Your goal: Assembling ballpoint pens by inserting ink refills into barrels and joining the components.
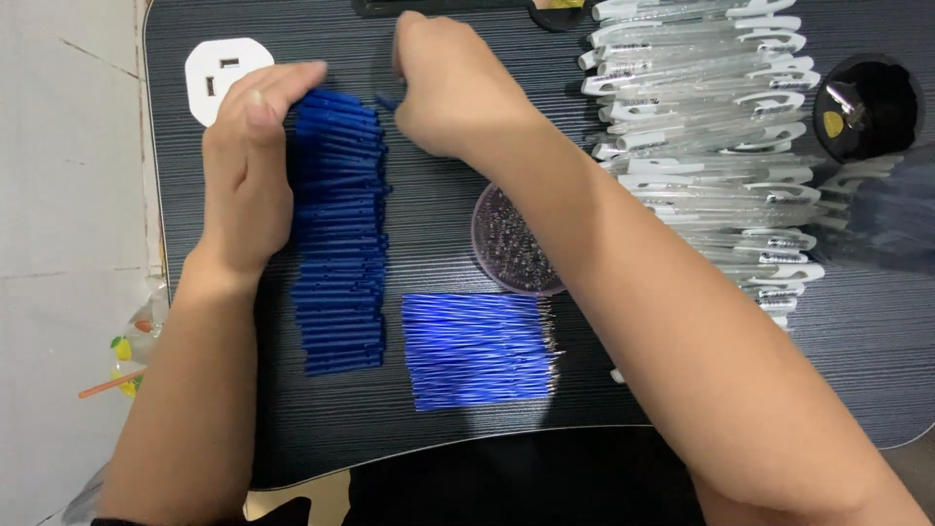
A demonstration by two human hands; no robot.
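Note:
A long row of dark blue pen parts lies on the dark striped desk. My left hand rests flat against the left side of that row, fingers together at its far end. My right hand is curled by the row's far right end, fingers pinched near a small blue piece; what it holds is hidden. A bundle of blue ink refills lies nearer me. A small round dish of tiny metal bits sits partly under my right forearm.
A large pile of clear pen barrels with white clips fills the right side. A black round cup stands at the far right. A white round socket plate sits at the far left corner. The desk's edge runs near my body.

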